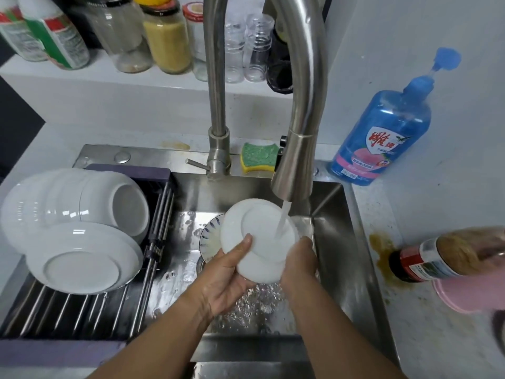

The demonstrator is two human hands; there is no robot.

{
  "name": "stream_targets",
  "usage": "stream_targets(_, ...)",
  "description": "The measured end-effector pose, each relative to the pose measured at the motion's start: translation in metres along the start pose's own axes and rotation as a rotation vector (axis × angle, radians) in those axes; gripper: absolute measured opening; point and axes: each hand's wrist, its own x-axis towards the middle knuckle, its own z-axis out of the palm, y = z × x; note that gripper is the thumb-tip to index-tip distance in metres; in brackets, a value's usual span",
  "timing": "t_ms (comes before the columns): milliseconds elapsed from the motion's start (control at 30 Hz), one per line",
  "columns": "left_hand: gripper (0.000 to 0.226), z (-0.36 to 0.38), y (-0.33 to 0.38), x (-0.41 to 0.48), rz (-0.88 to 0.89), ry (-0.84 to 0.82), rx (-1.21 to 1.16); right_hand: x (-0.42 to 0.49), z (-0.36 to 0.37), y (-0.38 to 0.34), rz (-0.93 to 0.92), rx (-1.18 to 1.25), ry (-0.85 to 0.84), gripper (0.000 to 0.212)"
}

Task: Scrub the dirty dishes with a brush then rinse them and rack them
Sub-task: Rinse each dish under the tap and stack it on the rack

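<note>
Directly under the running tap (293, 165), a person holds a white plate (262, 242) tilted over the sink (341, 255), its underside turned up into the stream of water (282, 217). The left hand (229, 272) grasps the lower left rim, thumb across the back; the right hand (299, 265) clasps the right rim. A blue-patterned plate (210, 236) lies in the basin behind. White bowls (68, 198) and a shallow dish (82, 269) lean in the rack (82, 310) at left.

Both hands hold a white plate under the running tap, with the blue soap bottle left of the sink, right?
No: the head view shows the blue soap bottle right of the sink. The left hand and right hand hold the white plate under the running tap.
</note>
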Motion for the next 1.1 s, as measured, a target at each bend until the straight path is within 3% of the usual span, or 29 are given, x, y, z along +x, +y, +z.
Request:
stream_targets(133,0.057,0.013,-0.020,0.002,0.042,0.100,-0.108,-0.020,0.008,0.003,-0.295,-0.423,0.128,0.043)
stream_targets(233,0.063,0.013,-0.028,0.007,0.050,0.207,-0.156,-0.050,0.011,0.022,-0.569,-0.769,0.082,0.046)
stream_targets(333,0.063,0.009,-0.022,0.009,-0.019,0.249,-0.195,-0.051,0.006,0.037,-0.763,-0.966,-0.001,0.050)
stream_targets(433,0.044,-0.003,-0.005,0.005,-0.068,0.288,-0.162,-0.027,-0.003,0.024,-0.645,-0.805,-0.081,0.049)
stream_targets(567,0.045,-0.020,0.025,-0.003,-0.148,0.207,-0.030,-0.004,-0.004,-0.014,-0.296,-0.705,-0.247,0.045)
stream_targets(700,0.044,-0.025,0.046,0.004,-0.168,0.211,0.136,0.007,-0.003,-0.023,-0.123,-0.490,-0.295,0.073)
stream_targets(833,0.042,-0.020,0.031,0.025,0.096,0.471,0.519,-0.005,0.001,-0.018,-0.078,-0.234,-0.386,0.070)
stream_targets(933,0.080,-0.024,0.012,0.038,0.255,0.636,0.909,-0.026,0.008,-0.008,-0.132,-0.120,-0.374,0.041)
stream_targets(1000,0.086,-0.022,0.001,0.040,0.252,0.597,1.181,-0.038,0.009,0.001,-0.202,-0.069,-0.317,0.025)
stream_targets(1100,0.070,-0.011,-0.008,0.031,0.270,0.439,1.367,-0.050,0.003,0.006,-0.376,-0.099,-0.277,0.016)
